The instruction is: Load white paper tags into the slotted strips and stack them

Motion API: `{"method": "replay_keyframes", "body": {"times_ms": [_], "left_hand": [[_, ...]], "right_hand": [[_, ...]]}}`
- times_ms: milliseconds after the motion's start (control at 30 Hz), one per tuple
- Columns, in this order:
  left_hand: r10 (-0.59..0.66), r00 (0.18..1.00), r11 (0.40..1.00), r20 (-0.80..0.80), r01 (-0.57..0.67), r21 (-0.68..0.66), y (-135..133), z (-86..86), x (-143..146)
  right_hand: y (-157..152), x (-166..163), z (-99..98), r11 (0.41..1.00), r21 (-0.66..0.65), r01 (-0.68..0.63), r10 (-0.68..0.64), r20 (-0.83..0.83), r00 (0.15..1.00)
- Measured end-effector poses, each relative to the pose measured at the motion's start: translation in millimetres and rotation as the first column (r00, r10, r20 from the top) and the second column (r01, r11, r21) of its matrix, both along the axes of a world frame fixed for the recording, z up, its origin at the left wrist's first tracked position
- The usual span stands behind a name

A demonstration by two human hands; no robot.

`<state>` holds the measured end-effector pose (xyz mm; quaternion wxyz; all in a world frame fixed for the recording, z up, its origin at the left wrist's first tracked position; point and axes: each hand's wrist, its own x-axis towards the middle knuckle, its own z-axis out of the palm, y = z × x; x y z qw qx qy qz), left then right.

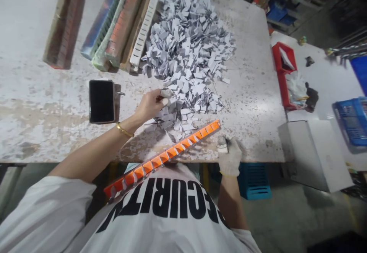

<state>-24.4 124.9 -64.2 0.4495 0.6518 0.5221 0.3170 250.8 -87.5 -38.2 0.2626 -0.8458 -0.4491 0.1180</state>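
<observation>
White card, one small piece (165,93), sits pinched between the nearly closed fingers of the left hand (149,105), just beside a heap of white card pieces (186,50); the gloved right hand (230,156) lies curled on a small pale object (222,146), its hold unclear; an orange-slotted strip (163,155) lies between the hands.

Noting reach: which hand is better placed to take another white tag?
Left, likely: the bare left hand is at the pile of white tags; the gloved right hand sits past the orange strip's end.
</observation>
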Motion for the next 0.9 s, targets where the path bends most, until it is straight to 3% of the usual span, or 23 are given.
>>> {"method": "replay_keyframes", "body": {"times_ms": [133, 200, 333, 467, 600, 700, 900], "left_hand": [[-0.203, 0.933, 0.964, 0.298, 0.244, -0.109, -41.7, 22.5, 22.6], [-0.316, 0.890, 0.923, 0.329, 0.369, -0.113, -63.0, 31.5, 37.5], [-0.468, 0.841, 0.858, 0.273, 0.506, -0.091, -88.1, 36.9, 62.7], [-0.501, 0.843, 0.848, 0.194, 0.523, -0.081, -89.7, 35.4, 70.1], [-0.486, 0.874, 0.872, 0.018, 0.486, -0.052, -87.6, 35.8, 55.2], [-0.504, 0.856, 0.864, -0.115, 0.497, -0.084, -92.5, 33.7, 39.2], [-0.563, 0.818, 0.824, -0.123, 0.542, -0.168, -107.9, 23.5, 24.9]], "right_hand": [[14.0, -11.1, 13.4, 0.993, 0.057, -0.106, 0.110, -0.067, 0.992], [17.4, -16.8, 16.8, 0.980, 0.075, -0.185, 0.194, -0.139, 0.971], [15.2, -22.9, 16.7, 0.960, -0.034, -0.278, 0.266, -0.208, 0.941], [10.4, -18.2, 14.6, 0.961, -0.011, -0.276, 0.274, -0.093, 0.957], [10.8, -8.6, 4.6, 0.964, 0.020, -0.265, 0.261, 0.115, 0.958], [12.1, -4.9, -9.8, 0.942, 0.004, -0.335, 0.319, 0.291, 0.902], [12.7, -4.6, -25.2, 0.916, -0.024, -0.401, 0.366, 0.463, 0.807]]}}
